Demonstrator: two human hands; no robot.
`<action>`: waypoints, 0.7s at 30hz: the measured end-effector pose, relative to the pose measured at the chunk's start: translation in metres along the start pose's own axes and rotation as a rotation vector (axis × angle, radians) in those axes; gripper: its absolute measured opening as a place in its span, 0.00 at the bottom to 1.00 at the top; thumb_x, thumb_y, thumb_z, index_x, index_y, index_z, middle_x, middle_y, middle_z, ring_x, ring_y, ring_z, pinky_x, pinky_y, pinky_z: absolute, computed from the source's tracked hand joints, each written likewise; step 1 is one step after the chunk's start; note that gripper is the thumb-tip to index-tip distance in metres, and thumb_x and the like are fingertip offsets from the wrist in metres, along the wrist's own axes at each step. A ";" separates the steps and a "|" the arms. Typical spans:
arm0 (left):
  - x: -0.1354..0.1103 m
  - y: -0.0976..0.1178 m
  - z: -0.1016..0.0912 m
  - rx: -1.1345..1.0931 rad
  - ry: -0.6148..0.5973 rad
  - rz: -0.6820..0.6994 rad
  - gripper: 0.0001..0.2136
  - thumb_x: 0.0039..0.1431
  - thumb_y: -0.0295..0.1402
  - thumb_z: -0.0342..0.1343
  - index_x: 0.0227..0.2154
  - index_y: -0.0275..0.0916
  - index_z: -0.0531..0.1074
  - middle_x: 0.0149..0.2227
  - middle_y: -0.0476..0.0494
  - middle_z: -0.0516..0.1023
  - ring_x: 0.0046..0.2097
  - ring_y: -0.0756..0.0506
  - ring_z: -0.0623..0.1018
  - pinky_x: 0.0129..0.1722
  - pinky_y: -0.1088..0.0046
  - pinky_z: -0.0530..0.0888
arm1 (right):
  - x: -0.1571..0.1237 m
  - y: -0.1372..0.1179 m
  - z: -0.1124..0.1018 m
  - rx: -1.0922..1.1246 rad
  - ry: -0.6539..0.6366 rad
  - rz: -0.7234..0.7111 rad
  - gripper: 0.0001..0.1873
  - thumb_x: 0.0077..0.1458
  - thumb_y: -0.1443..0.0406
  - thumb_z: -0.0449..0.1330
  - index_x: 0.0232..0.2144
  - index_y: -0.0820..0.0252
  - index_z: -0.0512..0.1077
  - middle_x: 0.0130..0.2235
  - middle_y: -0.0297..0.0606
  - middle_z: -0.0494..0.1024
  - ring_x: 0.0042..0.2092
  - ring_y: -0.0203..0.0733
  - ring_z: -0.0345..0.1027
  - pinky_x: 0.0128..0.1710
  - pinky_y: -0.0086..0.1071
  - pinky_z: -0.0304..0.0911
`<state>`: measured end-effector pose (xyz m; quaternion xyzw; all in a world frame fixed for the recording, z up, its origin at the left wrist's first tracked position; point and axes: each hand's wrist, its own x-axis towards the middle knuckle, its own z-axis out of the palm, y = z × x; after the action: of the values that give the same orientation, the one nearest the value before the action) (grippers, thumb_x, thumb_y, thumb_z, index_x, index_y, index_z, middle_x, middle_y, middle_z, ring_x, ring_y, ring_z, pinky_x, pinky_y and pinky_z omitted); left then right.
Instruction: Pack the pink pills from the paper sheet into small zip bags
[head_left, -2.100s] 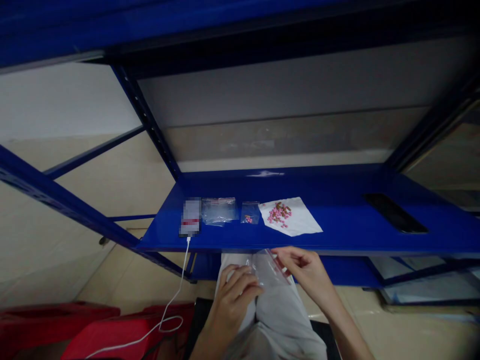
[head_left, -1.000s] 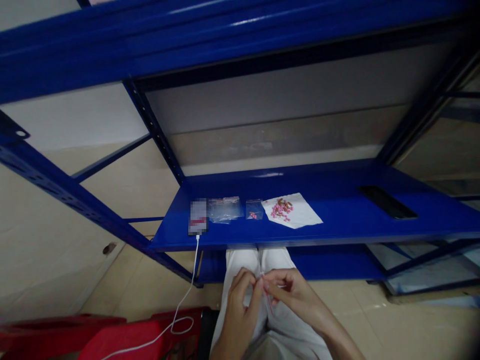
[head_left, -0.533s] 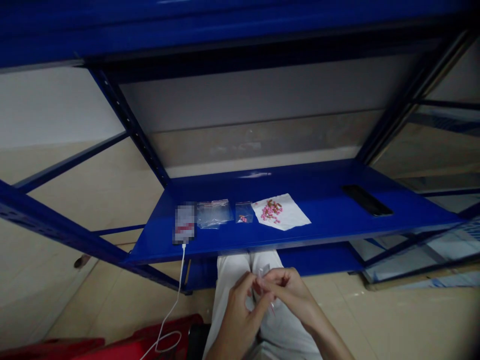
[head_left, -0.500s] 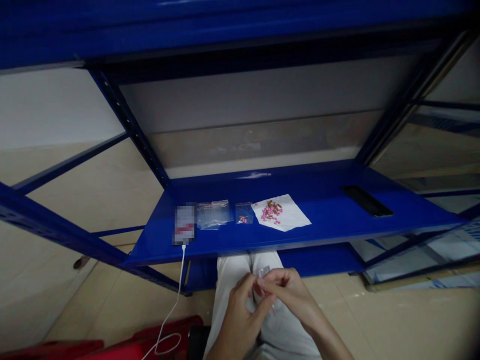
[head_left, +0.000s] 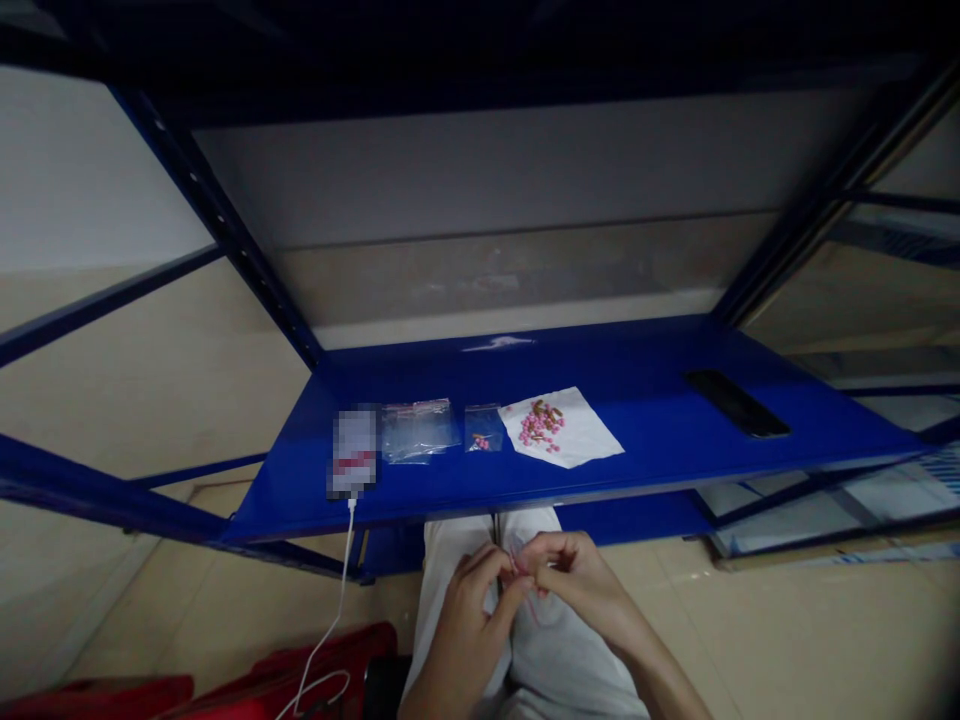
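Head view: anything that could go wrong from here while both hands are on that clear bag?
The pink and brown pieces lie loose on white paper, so a nudge could scatter them. The clear bag is pinched by the left hand and right hand over the lap, and might slip if the grip loosens. The white cable hangs over the front edge of the shelf; a snag might tug the plugged-in device.

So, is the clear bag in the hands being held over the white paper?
No, the left hand and right hand hold the clear bag above the pale trousers, in front of the blue shelf.
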<state>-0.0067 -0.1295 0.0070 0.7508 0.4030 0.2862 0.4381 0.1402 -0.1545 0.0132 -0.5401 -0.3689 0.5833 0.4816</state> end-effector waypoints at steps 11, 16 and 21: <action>0.006 0.005 -0.006 -0.130 0.138 -0.124 0.13 0.58 0.39 0.45 0.24 0.38 0.68 0.27 0.46 0.72 0.33 0.47 0.72 0.33 0.75 0.67 | 0.007 -0.002 0.010 -0.072 -0.090 -0.036 0.14 0.43 0.57 0.64 0.25 0.64 0.75 0.22 0.34 0.72 0.23 0.32 0.63 0.23 0.25 0.62; 0.008 0.010 -0.012 -0.227 0.141 -0.217 0.18 0.60 0.41 0.41 0.22 0.36 0.67 0.25 0.46 0.71 0.31 0.48 0.72 0.32 0.75 0.67 | 0.006 -0.006 0.017 -0.129 -0.100 -0.042 0.14 0.45 0.56 0.62 0.25 0.64 0.74 0.22 0.34 0.71 0.24 0.33 0.63 0.22 0.24 0.62; 0.008 0.012 -0.017 -0.194 0.203 -0.214 0.15 0.59 0.39 0.43 0.25 0.36 0.69 0.27 0.46 0.73 0.32 0.48 0.72 0.34 0.75 0.67 | 0.007 -0.015 0.024 -0.226 0.015 -0.152 0.14 0.46 0.57 0.62 0.30 0.63 0.74 0.24 0.34 0.71 0.25 0.33 0.64 0.21 0.24 0.62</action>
<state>-0.0120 -0.1191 0.0254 0.6251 0.4932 0.3497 0.4937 0.1196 -0.1421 0.0289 -0.5659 -0.4683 0.4958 0.4632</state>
